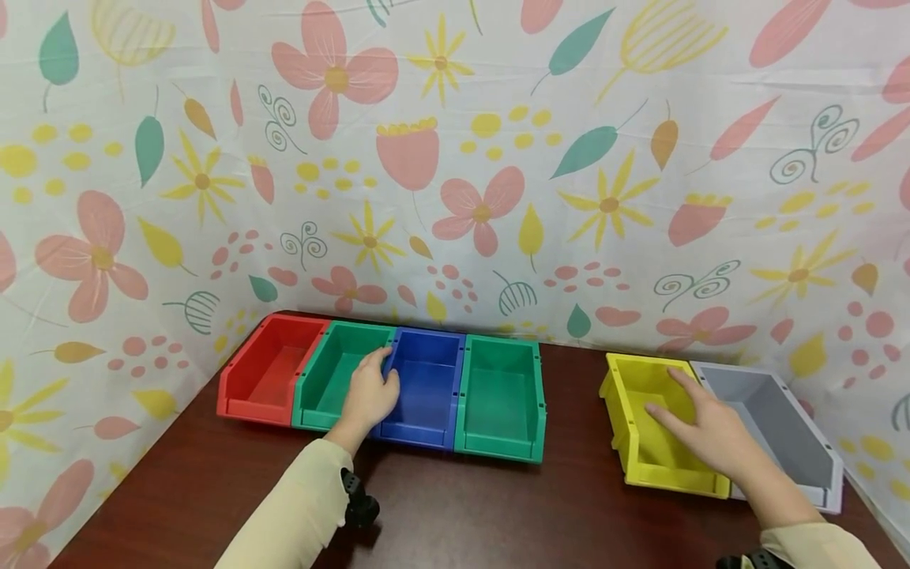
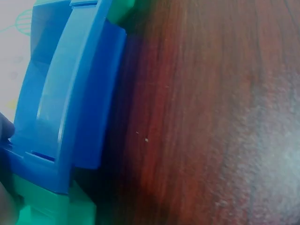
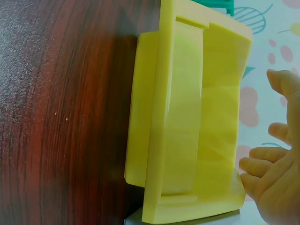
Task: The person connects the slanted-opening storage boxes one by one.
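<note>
Blue bin (image 1: 424,387) | L hand (image 1: 368,395) grips its wall | R hand (image 1: 711,431) fingers apart over yellow bin (image 1: 657,442)

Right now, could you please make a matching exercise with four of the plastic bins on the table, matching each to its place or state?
Things:
1. red plastic bin
2. blue plastic bin
3. yellow plastic bin
4. grey plastic bin

Places or states:
A. right hand reaches over it
B. left end of the row
C. farthest right
D. left hand grips its edge

Pairs: 1-B, 2-D, 3-A, 4-C
</note>
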Demonstrator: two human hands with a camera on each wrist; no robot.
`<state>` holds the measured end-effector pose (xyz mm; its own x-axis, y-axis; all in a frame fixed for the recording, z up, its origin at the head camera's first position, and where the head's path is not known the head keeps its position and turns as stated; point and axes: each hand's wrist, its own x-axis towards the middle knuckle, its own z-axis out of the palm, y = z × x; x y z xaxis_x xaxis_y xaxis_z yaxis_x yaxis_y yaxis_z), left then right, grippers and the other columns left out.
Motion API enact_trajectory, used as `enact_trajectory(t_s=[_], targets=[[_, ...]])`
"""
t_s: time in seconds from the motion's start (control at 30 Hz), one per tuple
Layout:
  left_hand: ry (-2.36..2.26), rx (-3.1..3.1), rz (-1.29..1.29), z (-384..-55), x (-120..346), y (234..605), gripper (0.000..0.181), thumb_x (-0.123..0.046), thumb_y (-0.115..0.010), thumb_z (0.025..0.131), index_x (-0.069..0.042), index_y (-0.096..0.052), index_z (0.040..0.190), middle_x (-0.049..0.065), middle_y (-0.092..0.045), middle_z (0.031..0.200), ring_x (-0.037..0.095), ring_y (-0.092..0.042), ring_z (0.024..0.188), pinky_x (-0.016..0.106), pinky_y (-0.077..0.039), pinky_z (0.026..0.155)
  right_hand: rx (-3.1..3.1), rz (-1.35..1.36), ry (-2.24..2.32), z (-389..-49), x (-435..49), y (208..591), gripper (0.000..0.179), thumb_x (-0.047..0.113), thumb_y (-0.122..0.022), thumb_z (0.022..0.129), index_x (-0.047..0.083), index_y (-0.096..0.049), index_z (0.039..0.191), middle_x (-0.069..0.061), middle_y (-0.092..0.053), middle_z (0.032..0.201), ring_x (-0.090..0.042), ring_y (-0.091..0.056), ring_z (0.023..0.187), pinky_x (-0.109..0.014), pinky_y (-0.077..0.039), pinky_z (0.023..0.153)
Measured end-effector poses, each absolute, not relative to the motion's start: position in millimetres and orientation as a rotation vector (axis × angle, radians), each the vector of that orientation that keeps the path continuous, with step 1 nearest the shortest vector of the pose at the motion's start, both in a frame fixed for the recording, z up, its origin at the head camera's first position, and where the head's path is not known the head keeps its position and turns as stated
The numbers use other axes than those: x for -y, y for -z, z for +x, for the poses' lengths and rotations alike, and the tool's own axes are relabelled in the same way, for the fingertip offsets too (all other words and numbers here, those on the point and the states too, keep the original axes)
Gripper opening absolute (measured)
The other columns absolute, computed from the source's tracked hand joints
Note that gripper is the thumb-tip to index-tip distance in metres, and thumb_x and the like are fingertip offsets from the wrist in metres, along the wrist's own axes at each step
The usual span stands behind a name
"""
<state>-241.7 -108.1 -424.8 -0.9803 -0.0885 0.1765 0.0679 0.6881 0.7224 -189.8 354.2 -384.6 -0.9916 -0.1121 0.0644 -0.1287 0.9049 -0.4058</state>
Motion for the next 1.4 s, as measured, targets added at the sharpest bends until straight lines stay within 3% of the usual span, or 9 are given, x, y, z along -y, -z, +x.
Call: enact_trajectory(t_s=[0.13,0.4,0.7,0.9,1.1,1.23,1.4], targets=[[1.006,2.75,0.002,-241.8,104.3,420.3,0.051,-0.025,-0.051,0.092,-0.004,-0.047,0.138,0.019,-0.037,0.148,0.037,-0.039,0.134,0.054,-0.04,0.102,3.005,0.18,-0.651,-190.2,-352.9,384.2,0.082,0.051,-0.05,0.093,0.0,-0.02,0.149,-0.04,-0.031,0.14,-0.063,-0.042,0.111,-0.068,-0.039,0.083],[0.747,2.626,-0.171,-238.9,78.5,414.3,0.049,-0.025,-0.058,0.089,-0.001,-0.054,0.131,0.021,-0.042,0.145,0.04,-0.034,0.137,0.056,-0.027,0.11,2.988,0.16,-0.681,-191.1,-343.8,383.2,0.08,0.053,-0.05,0.092,0.002,-0.023,0.149,-0.037,-0.035,0.141,-0.06,-0.039,0.116,-0.068,-0.037,0.086],[1.023,2.613,-0.308,-233.2,34.6,427.8,0.054,-0.034,-0.053,0.093,-0.005,-0.048,0.138,0.015,-0.038,0.149,0.034,-0.033,0.139,0.051,-0.03,0.111,2.882,0.15,-0.833,-187.9,-334.2,386.8,0.073,0.045,-0.05,0.095,0.002,-0.027,0.148,-0.034,-0.038,0.14,-0.054,-0.042,0.12,-0.065,-0.04,0.087],[1.273,2.63,-0.316,-231.2,14.0,438.3,0.062,-0.036,-0.054,0.092,-0.011,-0.037,0.146,0.01,-0.027,0.155,0.032,-0.032,0.14,0.053,-0.038,0.104,2.799,0.093,-0.916,-188.7,-336.8,396.9,0.072,0.041,-0.049,0.096,0.0,-0.023,0.149,-0.034,-0.033,0.144,-0.054,-0.035,0.127,-0.064,-0.034,0.095],[1.303,2.67,-0.318,-227.9,12.1,445.0,0.059,-0.017,-0.05,0.089,-0.013,-0.036,0.146,0.007,-0.022,0.157,0.031,-0.037,0.137,0.042,-0.045,0.087,2.874,-0.095,-1.033,-186.0,-338.7,418.3,0.075,0.041,-0.041,0.099,0.001,-0.005,0.151,-0.037,-0.019,0.148,-0.057,-0.024,0.13,-0.068,-0.027,0.097],[1.314,2.673,-0.356,-230.2,13.0,445.4,0.058,-0.014,-0.047,0.09,-0.011,-0.035,0.146,0.008,-0.021,0.157,0.027,-0.059,0.114,0.035,-0.041,0.072,2.854,-0.22,-1.108,-186.8,-337.5,425.3,0.07,0.036,-0.038,0.1,0.004,-0.003,0.152,-0.039,-0.021,0.146,-0.055,-0.03,0.128,-0.065,-0.033,0.095],[1.306,2.687,-0.37,-233.1,13.9,444.8,0.058,-0.016,-0.045,0.09,-0.012,-0.034,0.147,0.006,-0.02,0.158,0.022,-0.059,0.111,0.033,-0.041,0.069,2.791,-0.31,-1.162,-188.7,-334.4,428.1,0.061,0.028,-0.034,0.1,0.005,-0.01,0.152,-0.039,-0.028,0.143,-0.049,-0.039,0.123,-0.058,-0.039,0.09]])
